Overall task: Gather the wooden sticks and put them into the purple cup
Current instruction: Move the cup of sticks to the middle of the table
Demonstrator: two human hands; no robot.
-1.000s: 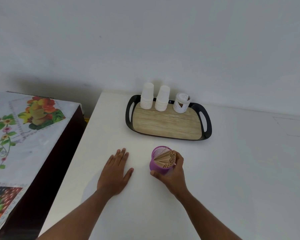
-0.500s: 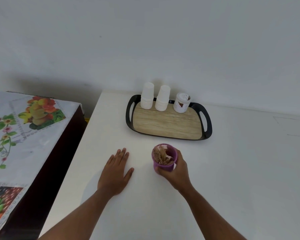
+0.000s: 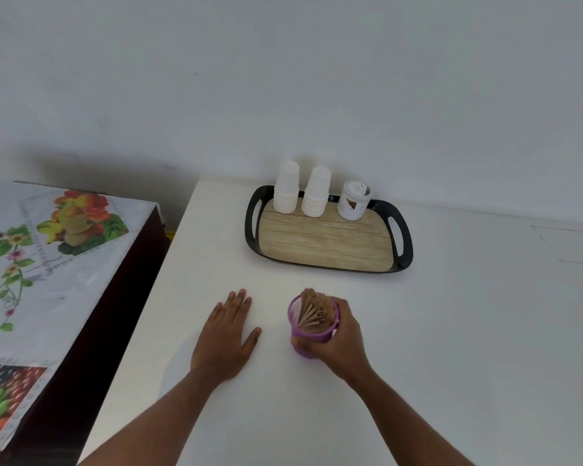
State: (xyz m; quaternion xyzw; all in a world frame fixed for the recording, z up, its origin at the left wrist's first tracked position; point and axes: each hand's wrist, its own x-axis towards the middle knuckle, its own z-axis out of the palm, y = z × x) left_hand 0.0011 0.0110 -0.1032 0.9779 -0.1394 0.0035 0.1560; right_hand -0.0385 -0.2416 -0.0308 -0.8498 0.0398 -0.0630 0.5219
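Observation:
A purple mesh cup (image 3: 298, 334) stands on the white table, tilted a little away from me. A bundle of wooden sticks (image 3: 317, 311) fills it and fans out above the rim. My right hand (image 3: 340, 341) wraps the cup from the right and near side, fingers closed around its wall. Flat on the table to the cup's left lies my left hand (image 3: 226, 338), palm down, fingers spread, holding nothing. No loose sticks show on the table.
A black-rimmed tray (image 3: 253, 223) with a wood-look floor sits behind the cup, carrying two stacks of white paper cups (image 3: 286, 193) and a white jar (image 3: 354, 201). A lower table (image 3: 48, 264) with a fruit-print cloth stands to the left, beyond the white table's left edge.
The right hand has tipped the cup from upright to leaning away, so the sticks fan out toward the far rim. The left hand has stayed flat in place.

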